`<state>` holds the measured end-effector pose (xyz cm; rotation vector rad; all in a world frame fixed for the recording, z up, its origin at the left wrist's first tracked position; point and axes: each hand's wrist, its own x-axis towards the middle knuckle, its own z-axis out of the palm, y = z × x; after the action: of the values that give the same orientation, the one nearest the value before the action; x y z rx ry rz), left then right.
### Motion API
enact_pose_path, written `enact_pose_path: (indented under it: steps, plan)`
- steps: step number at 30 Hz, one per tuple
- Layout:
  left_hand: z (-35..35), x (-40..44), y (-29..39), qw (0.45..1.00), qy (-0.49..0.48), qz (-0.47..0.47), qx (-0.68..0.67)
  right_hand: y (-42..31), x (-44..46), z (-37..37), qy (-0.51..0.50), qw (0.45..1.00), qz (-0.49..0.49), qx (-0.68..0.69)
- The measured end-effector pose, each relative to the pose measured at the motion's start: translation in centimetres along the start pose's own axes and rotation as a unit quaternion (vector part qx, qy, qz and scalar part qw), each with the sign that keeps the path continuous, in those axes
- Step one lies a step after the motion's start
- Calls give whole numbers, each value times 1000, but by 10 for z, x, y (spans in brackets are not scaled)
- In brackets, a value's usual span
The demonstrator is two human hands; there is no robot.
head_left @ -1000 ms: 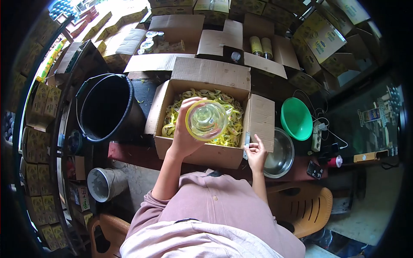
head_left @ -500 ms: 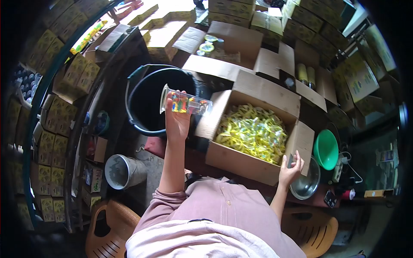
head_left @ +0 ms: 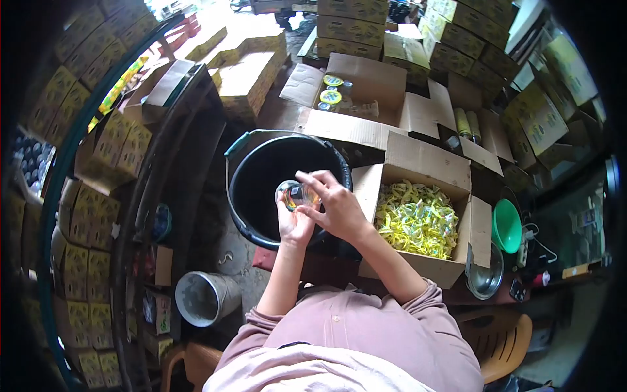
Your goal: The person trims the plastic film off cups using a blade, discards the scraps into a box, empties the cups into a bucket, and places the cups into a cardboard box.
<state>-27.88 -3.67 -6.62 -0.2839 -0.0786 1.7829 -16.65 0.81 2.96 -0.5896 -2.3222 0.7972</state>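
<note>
A clear plastic cup (head_left: 288, 190) with coloured print is held over the dark bucket (head_left: 243, 221). My left hand (head_left: 295, 222) grips it from below and the left side. On its right side, my right hand (head_left: 332, 203) is closed round the cup too, its fingers curled across it. To the right of the bucket stands an open cardboard box (head_left: 418, 260) full of yellow-green strips (head_left: 417, 219).
A grey pail (head_left: 204, 299) stands on the floor at the left. A green bowl (head_left: 507, 225) and a metal basin (head_left: 484, 277) are at the right. Behind are an open box with lidded cups (head_left: 331, 97) and stacked cartons (head_left: 351, 29).
The view has swung left. The cup has moved from above the strips to above the bucket. My right hand has left the box's right side and joined my left hand at the cup.
</note>
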Motion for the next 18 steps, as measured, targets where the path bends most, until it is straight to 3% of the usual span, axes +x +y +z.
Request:
enact_pose_path:
  steps: [2, 4, 6, 8, 9, 11, 13, 16, 18]
  plan:
    - [10, -9, 1, 996, -47, -77, -20, 6, 7, 3, 20, 999, -3, 26]
    - [50, -34, -9, 980, 101, -154, 79, 10, 13, -4, 89, 995, -13, 46]
    - [46, -55, 4, 971, 57, -172, 155, 18, 8, -3, 161, 987, 5, -12]
    - [47, -62, 18, 972, -33, -90, 214, 25, -8, -5, -27, 996, 18, -87]
    - [46, -59, 23, 955, -36, 21, 293, 24, -13, -6, -125, 986, 21, -111]
    - [49, -52, 32, 876, -41, 207, 433, 16, -16, -6, -72, 991, 27, -110]
    - [53, -40, 41, 813, -39, 309, 492, 20, -17, 0, 7, 996, 19, -82]
    - [53, -24, 50, 729, -5, 420, 541, 15, -21, -3, -112, 989, -20, -97]
    - [48, -15, 57, 694, 15, 441, 569, 21, -21, 0, 37, 999, -9, -33]
